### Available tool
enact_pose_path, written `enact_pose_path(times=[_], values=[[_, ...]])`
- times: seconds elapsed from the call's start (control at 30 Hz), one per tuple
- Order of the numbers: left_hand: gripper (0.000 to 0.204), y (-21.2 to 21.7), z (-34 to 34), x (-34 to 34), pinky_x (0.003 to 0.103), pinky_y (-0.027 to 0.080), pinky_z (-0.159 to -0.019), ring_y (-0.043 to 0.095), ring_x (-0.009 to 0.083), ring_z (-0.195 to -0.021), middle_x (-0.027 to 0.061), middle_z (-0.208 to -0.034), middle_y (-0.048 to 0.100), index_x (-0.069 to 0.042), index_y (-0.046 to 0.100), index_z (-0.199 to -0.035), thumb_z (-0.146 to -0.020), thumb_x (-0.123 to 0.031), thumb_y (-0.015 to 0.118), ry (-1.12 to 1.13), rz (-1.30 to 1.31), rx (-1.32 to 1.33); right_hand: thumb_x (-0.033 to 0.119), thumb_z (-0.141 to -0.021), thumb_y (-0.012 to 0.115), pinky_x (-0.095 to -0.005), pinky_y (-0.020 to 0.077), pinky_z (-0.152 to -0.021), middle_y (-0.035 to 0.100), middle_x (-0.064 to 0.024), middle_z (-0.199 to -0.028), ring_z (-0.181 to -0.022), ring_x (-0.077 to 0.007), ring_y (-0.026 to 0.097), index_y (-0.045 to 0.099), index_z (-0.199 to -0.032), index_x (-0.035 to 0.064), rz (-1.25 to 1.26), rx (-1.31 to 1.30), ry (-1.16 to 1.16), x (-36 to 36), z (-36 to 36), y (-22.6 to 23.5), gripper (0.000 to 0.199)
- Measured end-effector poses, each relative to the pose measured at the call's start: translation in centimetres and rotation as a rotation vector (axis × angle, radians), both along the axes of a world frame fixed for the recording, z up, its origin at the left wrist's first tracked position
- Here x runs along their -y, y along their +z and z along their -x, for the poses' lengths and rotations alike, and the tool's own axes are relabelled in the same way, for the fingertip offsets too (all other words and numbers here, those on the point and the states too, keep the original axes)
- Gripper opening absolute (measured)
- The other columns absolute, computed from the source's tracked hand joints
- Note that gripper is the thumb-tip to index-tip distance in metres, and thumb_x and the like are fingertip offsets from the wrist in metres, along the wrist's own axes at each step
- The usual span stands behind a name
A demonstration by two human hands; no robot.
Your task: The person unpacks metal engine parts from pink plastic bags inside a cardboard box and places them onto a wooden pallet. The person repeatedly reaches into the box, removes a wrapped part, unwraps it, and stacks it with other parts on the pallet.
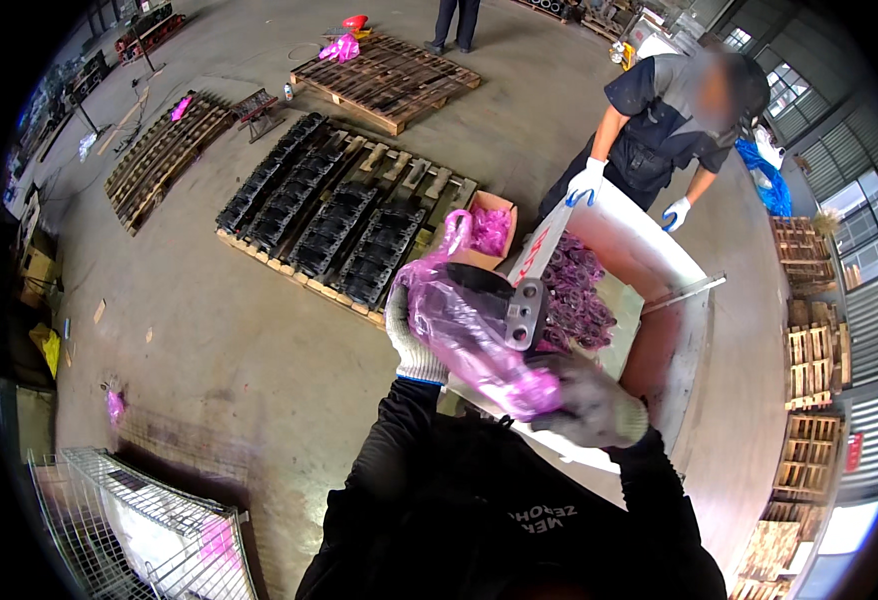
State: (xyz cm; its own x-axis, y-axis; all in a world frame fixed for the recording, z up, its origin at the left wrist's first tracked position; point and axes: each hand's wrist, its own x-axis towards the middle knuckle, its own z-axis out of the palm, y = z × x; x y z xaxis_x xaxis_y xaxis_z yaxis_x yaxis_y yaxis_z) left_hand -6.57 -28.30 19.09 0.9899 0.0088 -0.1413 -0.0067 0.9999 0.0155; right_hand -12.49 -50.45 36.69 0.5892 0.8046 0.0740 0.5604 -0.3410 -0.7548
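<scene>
In front of my chest is a metal part (525, 313) with a dark rounded body and a grey flange with holes, partly wrapped in a clear pink plastic bag (464, 335). My left hand (414, 348), in a pale knitted glove, is closed around the bag's left side; its fingertips are hidden behind the plastic. Slightly blurred, my right hand (599, 402) in a greyish glove closes on the bunched lower end of the bag. Beyond them, a white crate (671, 240) holds a pile of pink-wrapped parts (572, 290).
A co-worker (659, 135) in white gloves stands behind the crate, one hand at its rim. A cardboard box (512, 222) of pink plastic adjoins a pallet (304, 278) with rows of dark castings (334, 228). At lower left is a wire cage (149, 490); wooden pallets (809, 365) line the right.
</scene>
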Motion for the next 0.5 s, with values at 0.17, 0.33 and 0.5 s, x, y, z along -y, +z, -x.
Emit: enact_pose_path(times=[0.17, 0.33, 0.5], values=[[0.059, -0.9, -0.9, 0.6, 0.053, 0.05, -0.102, 0.061, 0.0363, -0.118, 0.0169, -0.136, 0.061, -0.006, 0.056, -0.138, -0.099, -0.049, 0.044, -0.176, 0.1, 0.001, 0.017, -0.087, 0.073, -0.044, 0.0412, -0.111, 0.068, -0.0146, -0.118, -0.122, -0.0307, 0.059, 0.068, -0.115, 0.0031, 0.414, 0.183, -0.014, -1.5, 0.5, -7.2, 0.032], [0.059, 1.2, -0.1, 2.2, 0.051, 0.049, -0.104, 0.061, 0.0364, -0.118, 0.0172, -0.132, 0.063, -0.007, 0.057, -0.137, -0.099, -0.05, 0.042, -0.111, 0.091, 0.013, 0.011, -0.086, 0.072, -0.0409, 0.047, -0.105, 0.069, -0.0144, -0.118, -0.115, -0.0288, 0.064, 0.066, -0.117, -0.0005, 0.152, 0.014, -0.373, 2.9, -2.9, -16.4, 0.034], [0.055, -0.6, 0.8, 1.9, 0.051, 0.049, -0.104, 0.062, 0.0357, -0.118, 0.0173, -0.13, 0.064, -0.006, 0.059, -0.134, -0.1, -0.047, 0.045, -0.062, 0.004, 0.051, -0.002, -0.08, 0.065, -0.0301, 0.051, -0.089, 0.07, -0.0056, -0.115, -0.101, -0.0172, 0.064, 0.066, -0.126, 0.0036, -0.208, -0.576, -0.851, 7.0, -8.1, -16.0, 0.046]])
